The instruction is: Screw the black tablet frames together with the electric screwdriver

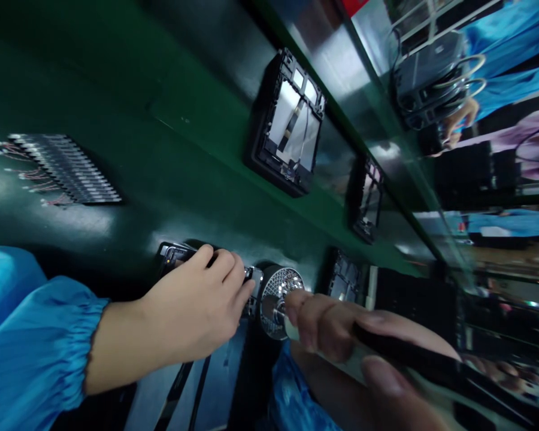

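My left hand [197, 305] curls its fingers over the edge of a black electronic device housing [173, 254] on the bench, covering much of it. Beside those fingertips is a round metal dish [278, 281] with a perforated, glittering surface. My right hand [336, 329] is closed around a black-and-pale, screwdriver-like tool [413, 353], its fingertips at the dish. The tool's tip is hidden, and this hand is blurred. Beneath my left wrist lies a pale panel with dark strips [220, 383].
An open device housing [291, 126] lies on the green bench [161, 167], with another [368, 200] and a third [344, 275] to the right. Slim wired black parts [67, 167] lie in a row at left. Across a metal rail, a person's hand [460, 123] is near dark equipment [431, 78].
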Motion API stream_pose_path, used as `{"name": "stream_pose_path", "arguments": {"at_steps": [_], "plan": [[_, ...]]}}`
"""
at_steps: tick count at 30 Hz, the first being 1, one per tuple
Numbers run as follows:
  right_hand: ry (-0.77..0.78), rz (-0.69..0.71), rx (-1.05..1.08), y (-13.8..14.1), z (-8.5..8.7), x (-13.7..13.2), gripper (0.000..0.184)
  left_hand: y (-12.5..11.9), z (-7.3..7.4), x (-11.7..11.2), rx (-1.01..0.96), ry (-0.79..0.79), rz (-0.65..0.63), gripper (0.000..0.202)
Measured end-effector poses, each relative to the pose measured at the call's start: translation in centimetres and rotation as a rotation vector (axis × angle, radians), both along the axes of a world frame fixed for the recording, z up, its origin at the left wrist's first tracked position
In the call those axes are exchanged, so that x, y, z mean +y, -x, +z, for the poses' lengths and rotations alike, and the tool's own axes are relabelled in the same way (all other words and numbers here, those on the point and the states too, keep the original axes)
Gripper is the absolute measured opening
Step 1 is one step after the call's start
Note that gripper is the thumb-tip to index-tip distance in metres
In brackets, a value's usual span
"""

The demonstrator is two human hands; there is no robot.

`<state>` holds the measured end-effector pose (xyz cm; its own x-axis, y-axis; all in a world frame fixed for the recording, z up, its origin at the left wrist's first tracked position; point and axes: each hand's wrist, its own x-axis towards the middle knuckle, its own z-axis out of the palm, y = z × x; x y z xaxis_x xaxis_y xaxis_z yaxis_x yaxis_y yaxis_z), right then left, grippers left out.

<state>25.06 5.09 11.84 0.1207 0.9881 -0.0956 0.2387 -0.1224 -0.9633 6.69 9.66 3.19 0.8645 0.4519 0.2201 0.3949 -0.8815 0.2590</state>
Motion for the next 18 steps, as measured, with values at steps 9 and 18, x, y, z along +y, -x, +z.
{"name": "stream_pose_path", "arguments": {"at_steps": [9, 18], "plan": [[-0.087, 0.000, 0.028, 0.9, -1.0, -0.4, 0.010, -0.1, -0.2, 0.0, -0.007, -0.016, 0.010, 0.043], [-0.199, -0.059, 0.001, 1.5, -1.6, -0.5, 0.009, -0.2, -0.1, 0.1, -0.004, -0.048, 0.020, 0.041]]}}
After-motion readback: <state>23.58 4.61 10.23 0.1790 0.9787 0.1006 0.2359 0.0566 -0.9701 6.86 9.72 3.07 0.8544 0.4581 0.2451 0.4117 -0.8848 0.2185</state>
